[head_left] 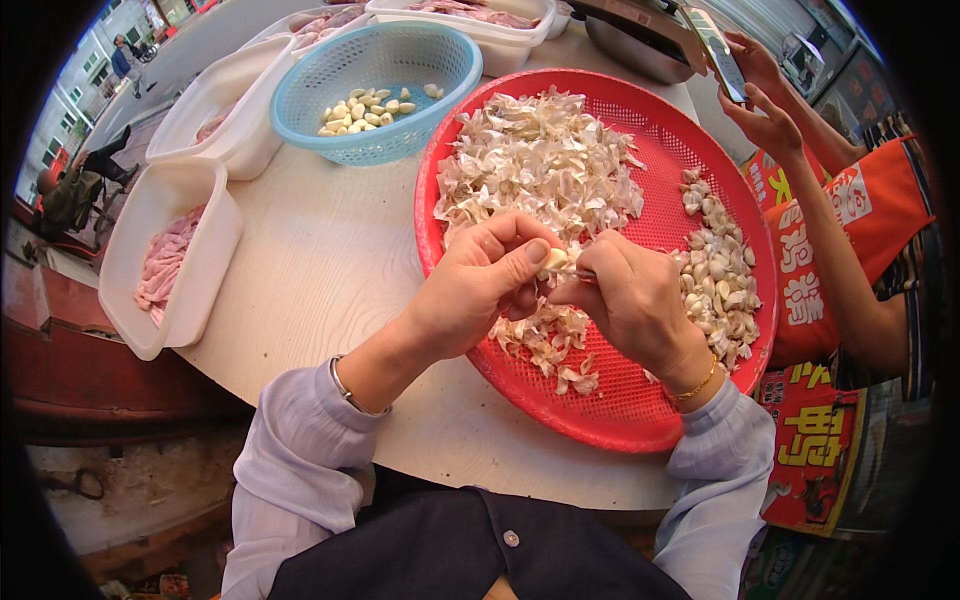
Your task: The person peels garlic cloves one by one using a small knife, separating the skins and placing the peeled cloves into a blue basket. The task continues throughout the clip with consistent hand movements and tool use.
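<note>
Between the thumb and fingers of my left hand [487, 277] is a pale garlic clove [555, 259]. My right hand [637, 300] grips a small metal blade [583, 274], most of it hidden by the fingers, right against the clove. Both hands are above a round red plastic basket [622, 439]. Inside it, a large heap of papery garlic skins [532, 165] lies on the far left, with a smaller pile of skins [547, 345] near my hands. Unpeeled garlic cloves [716, 281] line the basket's right side. Peeled cloves [364, 109] sit in a blue plastic colander [300, 139] beyond.
White plastic tubs [214, 277] holding raw meat [171, 259] stand along the table's left and far edges. A steel bowl [637, 52] is at the far right. Beside the basket on the right, a person in a red apron [855, 240] holds a phone [716, 52].
</note>
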The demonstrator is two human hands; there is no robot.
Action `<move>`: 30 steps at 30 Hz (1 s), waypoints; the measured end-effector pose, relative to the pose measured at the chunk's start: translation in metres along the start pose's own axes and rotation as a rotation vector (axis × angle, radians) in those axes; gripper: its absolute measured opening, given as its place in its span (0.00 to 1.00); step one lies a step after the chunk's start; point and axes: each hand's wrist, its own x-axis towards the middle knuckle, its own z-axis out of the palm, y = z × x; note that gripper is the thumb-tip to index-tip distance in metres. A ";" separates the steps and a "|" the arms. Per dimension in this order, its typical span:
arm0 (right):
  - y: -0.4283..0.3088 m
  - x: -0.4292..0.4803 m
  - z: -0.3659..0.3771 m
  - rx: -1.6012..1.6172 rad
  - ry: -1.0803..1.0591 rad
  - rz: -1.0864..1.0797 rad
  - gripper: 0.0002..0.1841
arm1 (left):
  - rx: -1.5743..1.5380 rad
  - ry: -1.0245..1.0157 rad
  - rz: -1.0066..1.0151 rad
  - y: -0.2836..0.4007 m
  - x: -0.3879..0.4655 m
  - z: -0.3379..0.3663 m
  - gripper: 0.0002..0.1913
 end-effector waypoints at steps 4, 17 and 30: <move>0.000 -0.002 0.006 -0.061 -0.026 0.060 0.18 | 0.083 0.047 0.056 -0.002 -0.001 0.002 0.07; -0.002 0.002 0.000 0.205 -0.006 0.103 0.09 | -0.114 0.043 -0.039 0.008 -0.001 0.004 0.09; 0.004 -0.001 0.007 0.078 0.004 0.123 0.15 | 0.076 -0.065 0.024 -0.002 0.001 -0.004 0.14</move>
